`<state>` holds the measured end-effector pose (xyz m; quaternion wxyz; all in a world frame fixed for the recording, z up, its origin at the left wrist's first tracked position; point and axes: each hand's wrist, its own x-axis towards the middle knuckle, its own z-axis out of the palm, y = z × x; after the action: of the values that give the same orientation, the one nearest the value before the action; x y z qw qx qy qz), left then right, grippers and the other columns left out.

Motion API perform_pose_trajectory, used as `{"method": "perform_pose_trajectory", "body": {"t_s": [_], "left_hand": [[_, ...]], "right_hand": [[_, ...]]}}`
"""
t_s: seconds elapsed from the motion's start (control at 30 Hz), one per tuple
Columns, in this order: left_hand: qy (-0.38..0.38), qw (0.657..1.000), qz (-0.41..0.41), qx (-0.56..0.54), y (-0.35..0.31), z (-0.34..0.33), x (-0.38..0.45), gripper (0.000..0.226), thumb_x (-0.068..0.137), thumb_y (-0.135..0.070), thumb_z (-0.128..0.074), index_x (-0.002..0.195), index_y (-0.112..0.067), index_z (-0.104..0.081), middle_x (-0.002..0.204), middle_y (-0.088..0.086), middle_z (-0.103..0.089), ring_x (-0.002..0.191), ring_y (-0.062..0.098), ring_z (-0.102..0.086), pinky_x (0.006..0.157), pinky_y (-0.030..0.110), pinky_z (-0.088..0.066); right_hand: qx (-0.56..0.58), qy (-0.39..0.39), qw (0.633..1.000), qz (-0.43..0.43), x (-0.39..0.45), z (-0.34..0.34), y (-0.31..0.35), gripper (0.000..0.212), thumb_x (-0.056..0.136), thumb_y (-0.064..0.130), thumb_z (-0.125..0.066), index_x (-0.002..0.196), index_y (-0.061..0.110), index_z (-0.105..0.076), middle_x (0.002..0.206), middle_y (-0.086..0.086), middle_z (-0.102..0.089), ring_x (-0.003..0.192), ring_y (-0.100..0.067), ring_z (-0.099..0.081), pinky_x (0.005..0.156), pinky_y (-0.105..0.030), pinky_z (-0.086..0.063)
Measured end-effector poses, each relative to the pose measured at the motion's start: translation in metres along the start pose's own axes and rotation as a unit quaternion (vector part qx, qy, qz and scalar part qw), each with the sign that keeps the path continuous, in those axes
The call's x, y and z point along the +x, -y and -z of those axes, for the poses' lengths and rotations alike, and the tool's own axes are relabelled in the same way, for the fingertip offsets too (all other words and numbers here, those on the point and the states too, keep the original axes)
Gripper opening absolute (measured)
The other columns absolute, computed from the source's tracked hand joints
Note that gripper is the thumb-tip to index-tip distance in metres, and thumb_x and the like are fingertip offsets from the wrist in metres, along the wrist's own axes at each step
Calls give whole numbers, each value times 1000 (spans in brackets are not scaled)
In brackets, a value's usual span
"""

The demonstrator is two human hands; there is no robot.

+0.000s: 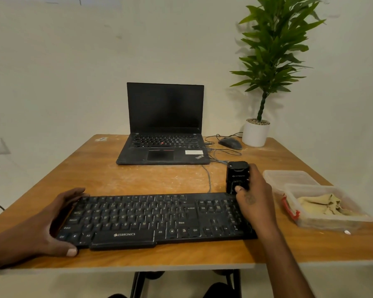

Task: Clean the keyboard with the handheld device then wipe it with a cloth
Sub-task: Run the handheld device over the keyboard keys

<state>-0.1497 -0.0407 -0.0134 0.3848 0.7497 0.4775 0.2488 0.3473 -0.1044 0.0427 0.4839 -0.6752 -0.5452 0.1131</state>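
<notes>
A black dusty keyboard [151, 218] lies along the near side of the wooden table [155, 179]. My left hand [52, 222] grips its left end, fingers over the far edge and thumb at the near edge. My right hand [253, 196] holds a small black handheld device [237, 175] upright just beyond the keyboard's right far corner, thumb pressed on its front. A crumpled yellowish cloth [323, 205] lies in a clear plastic container [332, 221] to the right of the keyboard.
An open black laptop [164, 136] stands at the table's far middle, with a wired mouse [230, 143] and a potted plant [256, 132] at the far right. Cables [209, 179] run from the laptop toward the keyboard. A clear lid [286, 177] lies behind the container.
</notes>
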Motion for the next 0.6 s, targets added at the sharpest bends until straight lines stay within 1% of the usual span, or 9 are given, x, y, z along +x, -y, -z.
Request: {"method": "perform_pose_trajectory", "body": {"t_s": [0.07, 0.17, 0.23, 0.3, 0.33, 0.37, 0.47, 0.6], "left_hand": [[1, 1000, -4, 2, -3, 0, 0, 139, 39, -27, -108, 147, -62, -28, 150, -8, -50, 129, 28, -56, 100, 54, -49], [1, 1000, -4, 4, -8, -2, -2, 136, 39, -32, -107, 146, -62, -29, 148, -10, -51, 128, 24, -57, 99, 50, -51], [-2, 1000, -1, 7, -12, -3, -4, 135, 38, -37, -107, 145, -63, -30, 146, -14, -52, 127, 20, -58, 98, 47, -52], [-1, 1000, 0, 8, -16, -4, -5, 134, 37, -40, -107, 144, -64, -29, 146, -16, -51, 127, 17, -58, 98, 45, -53], [-1, 1000, 0, 10, -18, -4, -6, 134, 37, -42, -106, 144, -64, -29, 146, -16, -50, 127, 17, -57, 98, 44, -53], [-1, 1000, -2, 12, -19, -4, -6, 134, 37, -43, -106, 144, -64, -29, 147, -16, -50, 128, 17, -57, 99, 44, -53], [1, 1000, -3, 18, -20, -4, -8, 134, 38, -43, -106, 145, -65, -27, 149, -15, -48, 129, 15, -56, 102, 43, -52], [17, 1000, 6, 26, -27, -5, -11, 133, 44, -45, -104, 145, -66, -22, 148, -23, -45, 129, 7, -55, 102, 38, -52]], "right_hand": [[28, 16, 999, -3, 1, 0, -2, 48, 90, -2, -62, 124, 30, -51, 103, 19, -62, 98, -5, -60, 69, -15, -40], [15, -20, 999, -32, 5, 11, -6, 48, 92, 4, -64, 131, 27, -50, 106, 12, -60, 99, -10, -56, 68, -24, -39], [5, -42, 998, -43, 6, 14, -8, 49, 91, 5, -65, 133, 25, -49, 108, 7, -61, 95, -10, -56, 73, -28, -40], [6, -29, 999, -25, 4, 9, -3, 47, 91, 4, -64, 131, 24, -50, 103, 11, -60, 84, 1, -53, 66, -23, -38], [7, -17, 1000, -16, 3, 5, 0, 46, 91, 2, -64, 130, 23, -50, 99, 13, -59, 82, 6, -51, 63, -19, -36], [9, -6, 1000, -9, 2, -1, 2, 45, 91, 1, -64, 128, 23, -51, 97, 15, -59, 83, 5, -53, 62, -16, -36], [23, 18, 1000, 3, 0, -18, 10, 45, 88, -1, -64, 124, 24, -51, 100, 11, -65, 93, -10, -63, 63, -16, -40], [26, 52, 998, 19, -5, -41, 28, 49, 88, 0, -66, 129, 24, -51, 108, 7, -66, 100, -13, -62, 65, -13, -39]]}}
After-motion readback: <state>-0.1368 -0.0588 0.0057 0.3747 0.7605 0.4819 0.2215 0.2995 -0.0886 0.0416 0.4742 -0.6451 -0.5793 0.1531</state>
